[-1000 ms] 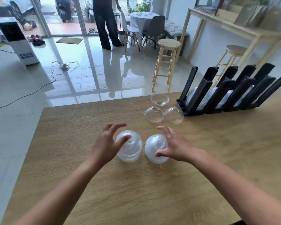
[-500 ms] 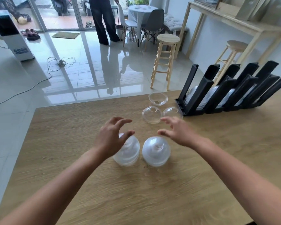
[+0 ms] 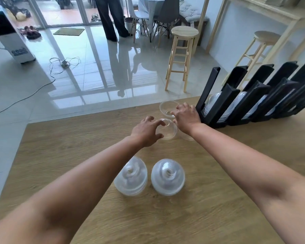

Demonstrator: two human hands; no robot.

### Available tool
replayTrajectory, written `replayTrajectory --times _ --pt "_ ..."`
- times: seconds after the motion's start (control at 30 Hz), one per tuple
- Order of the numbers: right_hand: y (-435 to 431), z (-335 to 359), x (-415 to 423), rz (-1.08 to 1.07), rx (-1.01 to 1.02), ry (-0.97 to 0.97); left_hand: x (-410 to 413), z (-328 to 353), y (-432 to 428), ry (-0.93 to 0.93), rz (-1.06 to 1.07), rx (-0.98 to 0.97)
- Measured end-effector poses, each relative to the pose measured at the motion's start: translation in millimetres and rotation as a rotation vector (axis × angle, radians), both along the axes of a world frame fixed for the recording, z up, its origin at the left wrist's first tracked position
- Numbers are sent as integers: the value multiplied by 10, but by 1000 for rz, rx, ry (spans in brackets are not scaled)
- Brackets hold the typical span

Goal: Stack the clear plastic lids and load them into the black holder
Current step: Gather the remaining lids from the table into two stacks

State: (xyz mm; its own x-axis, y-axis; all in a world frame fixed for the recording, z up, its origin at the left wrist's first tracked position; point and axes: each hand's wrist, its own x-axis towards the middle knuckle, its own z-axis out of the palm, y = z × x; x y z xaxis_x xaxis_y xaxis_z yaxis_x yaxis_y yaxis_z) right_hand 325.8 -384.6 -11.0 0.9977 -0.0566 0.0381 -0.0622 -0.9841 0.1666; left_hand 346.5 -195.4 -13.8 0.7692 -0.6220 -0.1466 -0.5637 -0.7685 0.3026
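Two stacks of clear dome lids stand side by side on the wooden table, the left stack and the right stack, both between my forearms. Three loose lids lie near the far edge. My left hand curls its thumb and fingers around the middle loose lid. My right hand hovers with fingers apart, its fingertips at the near rim of the upturned far lid. A third lid is mostly hidden under my right wrist. The black holder stands just right of my right hand, with lids in its slots.
The table's far edge runs just behind the loose lids. Beyond it are a tiled floor, two wooden stools, a cable, and a person standing near chairs. A wooden shelf unit stands at the right wall.
Both hands left the two stacks and moved forward to the loose lids near the far edge. The left hand has closed around one loose lid. The view tilted down slightly.
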Motion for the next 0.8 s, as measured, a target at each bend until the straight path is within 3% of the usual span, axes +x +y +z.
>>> replayTrajectory --times 0.13,0.33,0.57,0.8 --pt "-10 -100 64 19 -1 -12 34 -73 -52 -39 -9 -21" --pt "-15 -119 36 50 169 -110 47 -125 -33 -50 16 -93" --pt "80 209 -145 -34 670 -265 180 269 330 -15 88 -158" --pt "221 644 -643 -242 1343 -354 -87 1032 825 77 212 -326"
